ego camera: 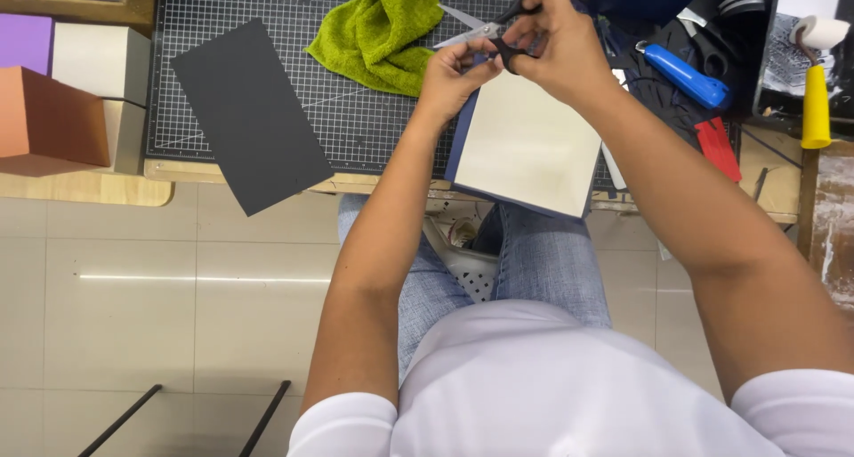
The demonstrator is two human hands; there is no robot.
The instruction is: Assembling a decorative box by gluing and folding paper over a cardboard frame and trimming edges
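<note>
My right hand grips black-handled scissors, fingers through the loops, blades open and pointing left over the green cloth. My left hand pinches the top edge of a cream board panel with dark blue backing, which leans over the table edge toward my lap. The scissor handles sit right at the spot where my left fingers hold the panel's edge.
A black sheet lies on the gridded cutting mat, overhanging the table edge. A green towel sits behind. Boxes in purple, orange and grey stand at left. A blue tool, red piece and yellow-handled roller lie at right.
</note>
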